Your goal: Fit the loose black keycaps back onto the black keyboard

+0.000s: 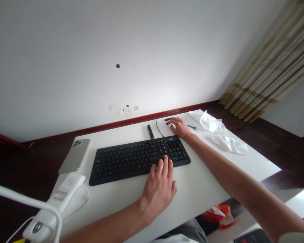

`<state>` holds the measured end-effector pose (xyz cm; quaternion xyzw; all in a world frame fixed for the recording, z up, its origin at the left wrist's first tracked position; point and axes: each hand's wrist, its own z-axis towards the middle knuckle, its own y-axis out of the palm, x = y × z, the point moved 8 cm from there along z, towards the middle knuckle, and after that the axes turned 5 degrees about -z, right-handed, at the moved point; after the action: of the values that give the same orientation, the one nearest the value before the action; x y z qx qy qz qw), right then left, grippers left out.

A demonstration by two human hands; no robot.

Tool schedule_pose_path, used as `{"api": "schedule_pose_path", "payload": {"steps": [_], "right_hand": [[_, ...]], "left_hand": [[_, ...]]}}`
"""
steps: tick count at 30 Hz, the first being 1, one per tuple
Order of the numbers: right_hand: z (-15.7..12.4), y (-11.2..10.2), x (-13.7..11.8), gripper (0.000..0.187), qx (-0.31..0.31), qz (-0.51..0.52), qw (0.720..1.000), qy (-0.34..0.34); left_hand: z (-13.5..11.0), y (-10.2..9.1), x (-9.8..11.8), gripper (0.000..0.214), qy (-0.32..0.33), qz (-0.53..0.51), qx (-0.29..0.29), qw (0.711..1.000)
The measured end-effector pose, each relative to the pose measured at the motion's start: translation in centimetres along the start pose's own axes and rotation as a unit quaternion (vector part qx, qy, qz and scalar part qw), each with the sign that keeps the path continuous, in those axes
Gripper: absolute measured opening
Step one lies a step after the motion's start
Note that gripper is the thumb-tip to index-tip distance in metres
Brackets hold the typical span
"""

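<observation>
A black keyboard [139,157] lies slightly askew on the white table. Fingers stretched out, my left hand [162,182] rests its fingertips on the keyboard's front edge, right of the middle, and holds nothing. My right hand [179,127] is behind the keyboard's right end, its fingers bent over a small black piece [168,123] at the fingertips. Just behind these fingers lies another small black stick [168,119]. A blue tool [192,127] sticks out on the right side of the hand. Left of it are a thin black cable [159,129] and a black pen-like stick [150,131].
A phone [76,155] lies face down on the table's left, near a white power strip [63,195] with a white cable. Crumpled clear plastic [212,123] lies on the right. A red bag [219,216] is below the front edge. Wall sockets [131,108] are beyond the table.
</observation>
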<state>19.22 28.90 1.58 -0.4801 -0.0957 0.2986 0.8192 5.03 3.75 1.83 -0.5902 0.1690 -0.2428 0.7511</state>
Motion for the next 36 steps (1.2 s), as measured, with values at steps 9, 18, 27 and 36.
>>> {"api": "schedule_pose_path", "payload": {"steps": [9, 18, 27, 36], "right_hand": [[0.2, -2.8, 0.6, 0.036, 0.045, 0.003, 0.999, 0.008], [0.4, -1.1, 3.0, 0.029, 0.012, -0.010, 1.000, 0.020], [0.7, -0.4, 4.1, 0.023, -0.014, 0.009, 0.999, 0.039], [0.2, -1.0, 4.5, 0.021, -0.057, 0.051, 0.994, 0.078]], "left_hand": [[-0.1, 0.0, 0.1, 0.064, -0.001, 0.004, 0.006, 1.000], [-0.1, 0.0, 0.0, 0.064, -0.002, 0.001, 0.002, 1.000], [-0.2, 0.0, 0.1, 0.063, -0.001, 0.005, 0.008, 1.000], [-0.2, 0.2, 0.1, 0.063, -0.003, 0.006, 0.006, 1.000]]}}
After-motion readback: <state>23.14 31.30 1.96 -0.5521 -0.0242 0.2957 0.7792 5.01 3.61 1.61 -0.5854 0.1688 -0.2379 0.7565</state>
